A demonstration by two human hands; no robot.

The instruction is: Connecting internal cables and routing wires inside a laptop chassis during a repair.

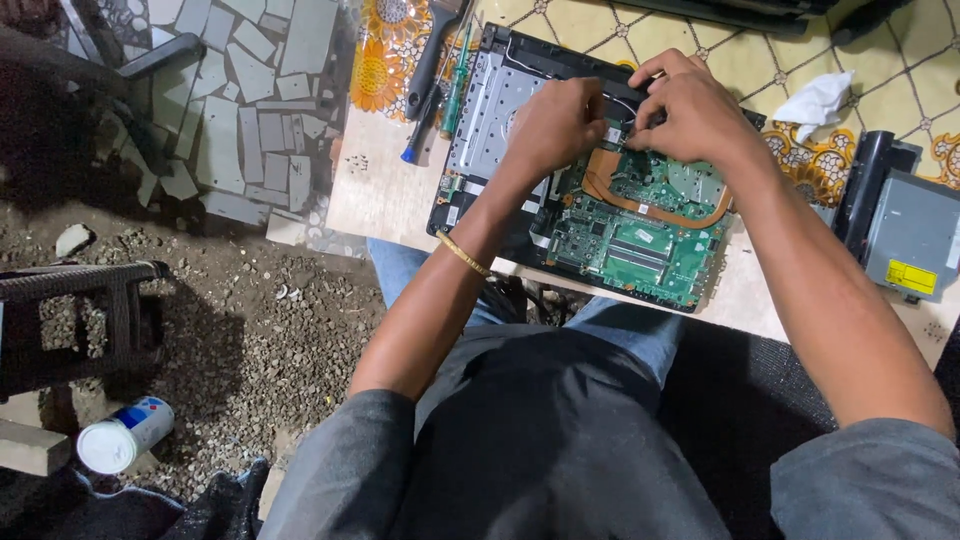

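Both hands, left hand (560, 125) and right hand (690, 110), pinch together on a small part at the far edge of the opened laptop (590, 200) on the table (385, 195); a slip could tear the thin cable or nick the green board (640, 235).

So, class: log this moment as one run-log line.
left hand: on opened laptop | right hand: same spot | screwdrivers: beside laptop

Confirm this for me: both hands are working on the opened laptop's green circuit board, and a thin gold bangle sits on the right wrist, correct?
Not quite. In the head view the thin gold bangle is on the left wrist, not the right. Both the left hand and right hand are indeed on the opened laptop's green circuit board.
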